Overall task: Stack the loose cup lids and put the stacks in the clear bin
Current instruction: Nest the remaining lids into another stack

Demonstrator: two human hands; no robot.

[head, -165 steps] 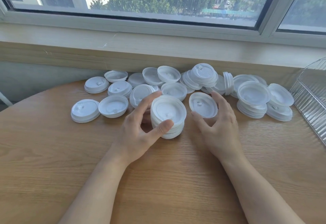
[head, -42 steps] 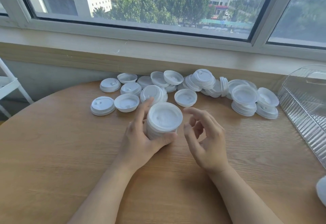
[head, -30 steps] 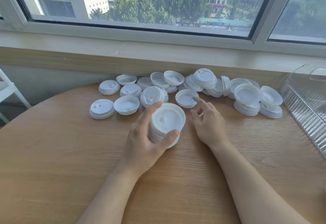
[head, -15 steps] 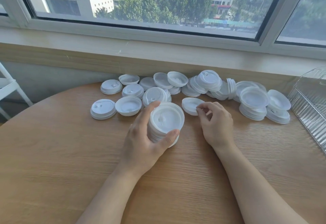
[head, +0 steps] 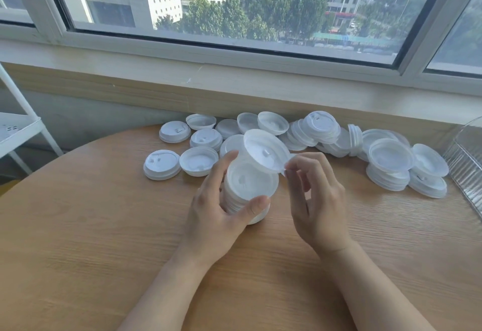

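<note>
While the left hand (head: 221, 208) wraps thumb and fingers around the stack of lids (head: 249, 189) standing on the counter (head: 78, 239), the right hand (head: 315, 200) pinches a single lid (head: 266, 152) by its rim at about 3 o'clock, between thumb and fingertips, grasping it. That lid tilts just above the stack's top, toward 12 o'clock of it. The loose lids (head: 326, 132) lie scattered from 10 to 2 o'clock of the stack, and the clear bin (head: 467, 163) stands at 3 o'clock, by the frame edge.
</note>
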